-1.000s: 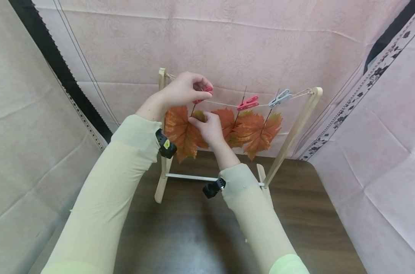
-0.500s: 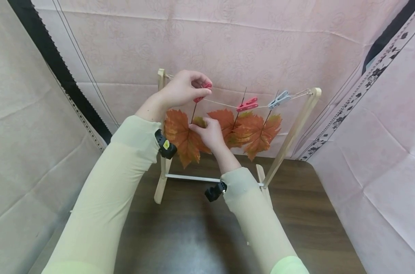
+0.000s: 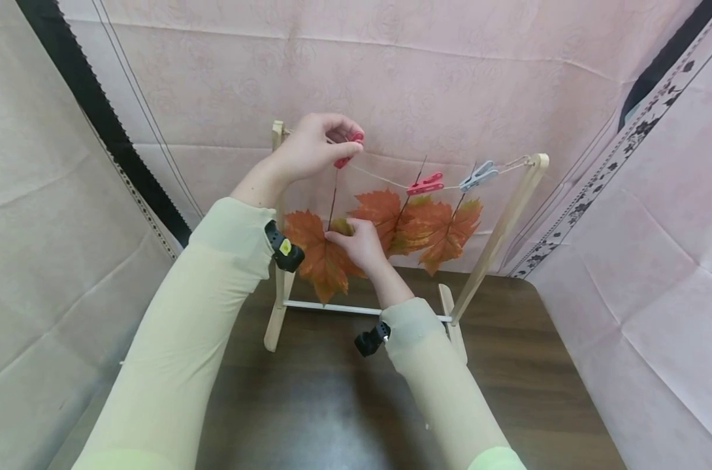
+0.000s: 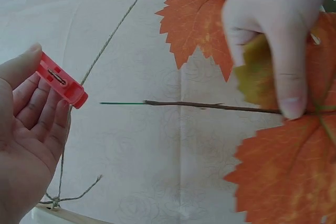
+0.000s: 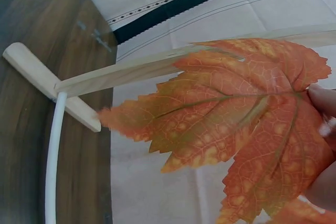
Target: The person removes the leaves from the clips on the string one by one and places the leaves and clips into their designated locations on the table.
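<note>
From afar I counted 2 clipped leaves point(image 3: 447, 230), 1 loose leaf point(image 3: 323, 261) unclipped; right hand point(image 3: 363, 245) pinched that leaf, left hand point(image 3: 311, 147) pinched a red clothespin point(image 4: 64, 84).

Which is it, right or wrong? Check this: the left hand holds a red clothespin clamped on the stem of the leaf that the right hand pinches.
Wrong: the red clothespin in the left hand is not clamped on the stem. The left wrist view shows the stem's end free, with a gap before the clothespin. The right hand does pinch the leaf.
</note>
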The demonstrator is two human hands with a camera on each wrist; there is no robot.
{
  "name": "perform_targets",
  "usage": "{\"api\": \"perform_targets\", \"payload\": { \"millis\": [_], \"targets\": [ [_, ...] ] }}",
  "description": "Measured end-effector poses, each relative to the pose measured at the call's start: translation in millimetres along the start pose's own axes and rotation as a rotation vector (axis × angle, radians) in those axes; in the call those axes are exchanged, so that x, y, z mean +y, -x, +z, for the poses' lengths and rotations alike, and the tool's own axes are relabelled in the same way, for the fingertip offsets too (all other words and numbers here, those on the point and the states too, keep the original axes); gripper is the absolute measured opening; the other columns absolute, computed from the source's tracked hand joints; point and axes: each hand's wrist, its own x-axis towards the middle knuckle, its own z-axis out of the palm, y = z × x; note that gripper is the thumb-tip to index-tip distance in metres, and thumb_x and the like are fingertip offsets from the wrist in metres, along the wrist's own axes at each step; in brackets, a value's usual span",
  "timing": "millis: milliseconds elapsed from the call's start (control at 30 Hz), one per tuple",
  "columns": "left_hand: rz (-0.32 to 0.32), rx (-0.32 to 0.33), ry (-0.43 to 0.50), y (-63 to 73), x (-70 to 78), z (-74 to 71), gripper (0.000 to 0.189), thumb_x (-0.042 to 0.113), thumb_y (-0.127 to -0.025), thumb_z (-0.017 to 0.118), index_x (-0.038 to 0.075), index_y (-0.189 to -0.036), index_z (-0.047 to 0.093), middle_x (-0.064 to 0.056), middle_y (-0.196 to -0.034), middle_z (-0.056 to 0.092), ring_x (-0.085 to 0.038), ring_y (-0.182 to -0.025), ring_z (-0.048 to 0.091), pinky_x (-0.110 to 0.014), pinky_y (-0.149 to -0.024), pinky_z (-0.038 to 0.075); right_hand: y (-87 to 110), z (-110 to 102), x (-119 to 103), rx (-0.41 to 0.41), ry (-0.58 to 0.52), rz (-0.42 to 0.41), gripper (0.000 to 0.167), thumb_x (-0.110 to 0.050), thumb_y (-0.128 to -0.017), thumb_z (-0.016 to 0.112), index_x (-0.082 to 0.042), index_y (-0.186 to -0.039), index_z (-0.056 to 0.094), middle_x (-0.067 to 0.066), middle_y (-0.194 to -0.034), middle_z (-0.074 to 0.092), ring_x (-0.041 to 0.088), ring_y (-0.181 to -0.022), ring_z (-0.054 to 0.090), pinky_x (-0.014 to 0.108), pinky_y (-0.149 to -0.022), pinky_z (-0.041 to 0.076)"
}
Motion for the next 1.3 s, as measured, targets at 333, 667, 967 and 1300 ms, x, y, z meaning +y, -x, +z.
{"api": "perform_targets", "payload": {
  "millis": [333,667,967,1300],
  "targets": [
    [-0.038,0.093,0.106,7.4,7.6,-11.1,0.030,0.026,-0.090,0.063,0.011,-0.115,0.060,-0.001,-0.101,0.062,-0.011,-0.094,0.055,-0.023,-0.080,0.044,12.8,2,9,-0.062,0.023,0.040,0.040,-0.024,-0.086,0.068,-0.009,-0.060,0.041,-0.002,-0.055,0.031,0.014,-0.054,0.033,0.025,-0.053,0.031],
    [0.003,0.116,0.169,26.2,11.4,-18.6,0.031,0.022,-0.090,0.063,0.007,-0.116,0.060,-0.003,-0.102,0.063,-0.012,-0.093,0.057,-0.024,-0.083,0.045,26.4,1,21,-0.155,0.047,0.057,0.036,-0.021,-0.086,0.067,-0.009,-0.061,0.045,-0.001,-0.056,0.030,0.015,-0.055,0.032,0.026,-0.056,0.032],
    [-0.056,0.079,0.176,50.2,-18.5,-18.2,0.030,0.019,-0.091,0.061,0.006,-0.118,0.058,-0.005,-0.105,0.062,-0.012,-0.096,0.057,-0.024,-0.084,0.045,42.0,-13,34,-0.257,0.085,0.090,0.024,-0.022,-0.086,0.068,-0.007,-0.070,0.057,-0.002,-0.061,0.043,0.014,-0.060,0.040,0.026,-0.060,0.037],
    [-0.094,0.080,0.239,77.8,-64.8,-13.3,0.037,0.013,-0.091,0.060,0.002,-0.125,0.054,0.001,-0.099,0.063,-0.004,-0.090,0.058,-0.019,-0.081,0.047,61.5,-33,55,-0.432,0.145,0.083,0.023,-0.019,-0.085,0.068,-0.010,-0.067,0.057,-0.005,-0.053,0.030,0.011,-0.052,0.030,0.025,-0.058,0.034]
  ]
}}
